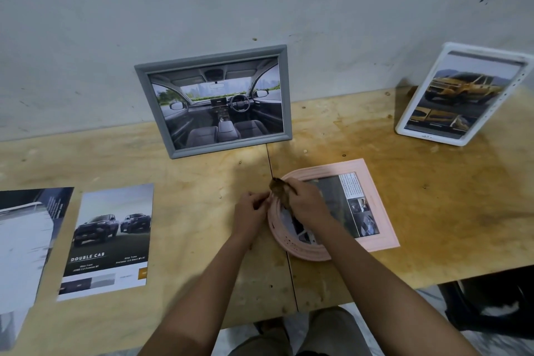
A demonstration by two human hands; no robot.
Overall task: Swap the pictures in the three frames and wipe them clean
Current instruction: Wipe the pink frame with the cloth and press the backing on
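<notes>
Pink frame: laid flat, face up, on the plywood counter, right of centre, near the front edge. A printed picture with a text column and small photos is seen inside it. The left part of the frame is blurred and appears bent; its true outline there cannot be told.

Right hand: placed over the upper left part of the frame. Its grip is closed round a brown cloth, which is bunched up and held against the frame's upper left corner.

Left hand: set just beside the frame's left rim, fingers curled, fingertips at the rim. Whether the rim is actually pinched in this grip cannot be told.

Grey frame: stood on the counter behind the hands, leaned back against the wall, landscape; a car-interior picture is shown in it.

White frame: stood at the far right, tilted back, portrait; a yellow pickup picture is shown in it.

Two loose prints are laid flat at the left, well apart from the pink frame: a "DOUBLE CAB" print and, just beside it at the counter's left edge, a pale print, cropped by the view.
</notes>
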